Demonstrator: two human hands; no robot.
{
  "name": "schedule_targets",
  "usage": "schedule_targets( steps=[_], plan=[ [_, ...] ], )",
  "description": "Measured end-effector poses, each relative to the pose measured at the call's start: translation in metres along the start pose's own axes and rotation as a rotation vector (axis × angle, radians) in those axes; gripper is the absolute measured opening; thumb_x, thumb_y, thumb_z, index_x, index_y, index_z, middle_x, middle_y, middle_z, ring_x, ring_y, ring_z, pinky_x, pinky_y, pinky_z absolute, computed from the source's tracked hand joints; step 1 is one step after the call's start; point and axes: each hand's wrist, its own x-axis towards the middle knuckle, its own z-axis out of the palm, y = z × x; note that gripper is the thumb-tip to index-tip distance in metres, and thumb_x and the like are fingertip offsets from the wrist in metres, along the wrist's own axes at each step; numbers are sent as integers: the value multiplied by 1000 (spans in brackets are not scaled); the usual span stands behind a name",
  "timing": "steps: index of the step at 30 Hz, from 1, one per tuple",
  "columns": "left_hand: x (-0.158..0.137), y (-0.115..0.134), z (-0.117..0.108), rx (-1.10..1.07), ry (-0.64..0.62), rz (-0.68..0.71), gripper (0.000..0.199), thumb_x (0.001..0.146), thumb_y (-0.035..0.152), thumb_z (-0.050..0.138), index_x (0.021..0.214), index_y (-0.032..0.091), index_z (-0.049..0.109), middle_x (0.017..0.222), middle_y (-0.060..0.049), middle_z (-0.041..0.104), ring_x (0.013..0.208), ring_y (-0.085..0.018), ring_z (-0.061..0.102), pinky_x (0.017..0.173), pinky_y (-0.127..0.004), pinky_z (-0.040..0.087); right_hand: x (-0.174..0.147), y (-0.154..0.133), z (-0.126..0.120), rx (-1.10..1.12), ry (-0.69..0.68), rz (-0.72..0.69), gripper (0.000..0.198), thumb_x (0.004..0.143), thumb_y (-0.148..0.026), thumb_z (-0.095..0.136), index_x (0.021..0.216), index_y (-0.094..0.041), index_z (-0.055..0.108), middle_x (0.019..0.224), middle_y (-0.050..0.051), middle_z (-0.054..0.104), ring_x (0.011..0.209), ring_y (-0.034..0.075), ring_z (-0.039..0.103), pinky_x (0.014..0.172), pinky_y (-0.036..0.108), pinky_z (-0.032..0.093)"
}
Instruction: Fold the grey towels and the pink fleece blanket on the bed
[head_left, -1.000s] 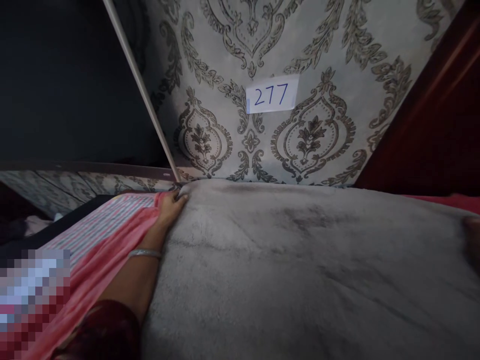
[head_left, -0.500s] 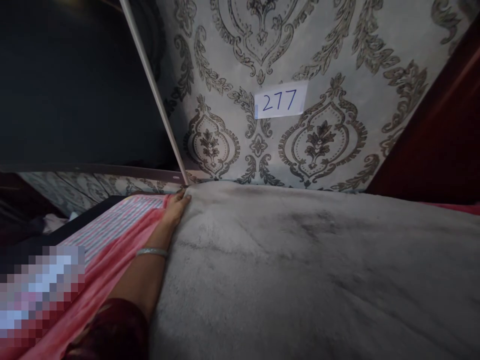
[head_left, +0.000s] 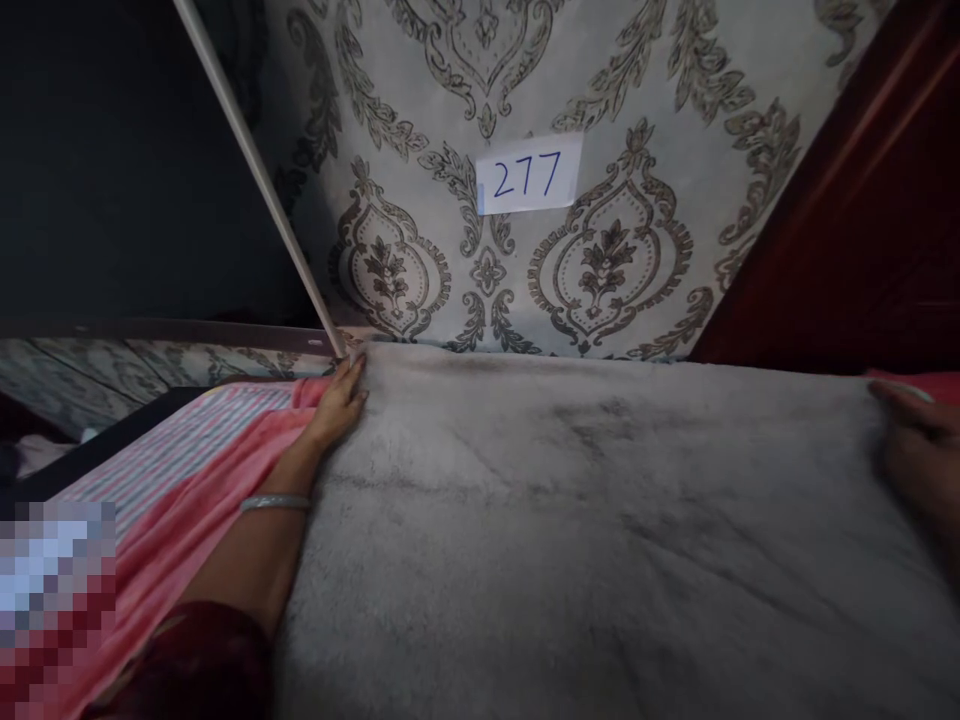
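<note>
A grey plush blanket with darker smudged streaks stretches across most of the view, its far edge running along the foot of the wall. At its far left corner, my left hand grips the side, with a pale bangle on the wrist. On the opposite side, my right hand is closed on the far right corner, partly cut off by the frame and a little blurred. The fingertips under the cloth are hidden.
Left of the blanket lies a pink cloth beside a striped sheet. A large dark screen stands at the back left. Behind is patterned wallpaper with a paper marked 277. Dark red wooden furniture rises at right.
My right hand has come into view at the blanket's far right corner. My left hand keeps its hold on the left corner. The view has shifted slightly, so the wall appears further left.
</note>
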Motion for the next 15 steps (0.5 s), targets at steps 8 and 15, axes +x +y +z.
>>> schedule_targets(
  steps=[8, 15],
  plan=[
    [3, 14, 5, 166, -49, -145, 75, 86, 26, 50, 157, 11, 31, 164, -19, 26, 150, -37, 29, 119, -52, 33, 6, -13, 2, 99, -249, 370, 68, 78, -30, 49, 144, -19, 58, 142, 21, 57, 82, 29, 67, 68, 47, 53],
    [-1, 46, -9, 320, 14, -198, 54, 88, 25, 45, 139, 11, 57, 154, -22, 42, 133, -40, 51, 109, -55, 43, 8, -10, 2, 4, -206, 246, 65, 80, -34, 45, 136, -10, 64, 130, 25, 63, 90, 35, 67, 79, 52, 53]
  ],
)
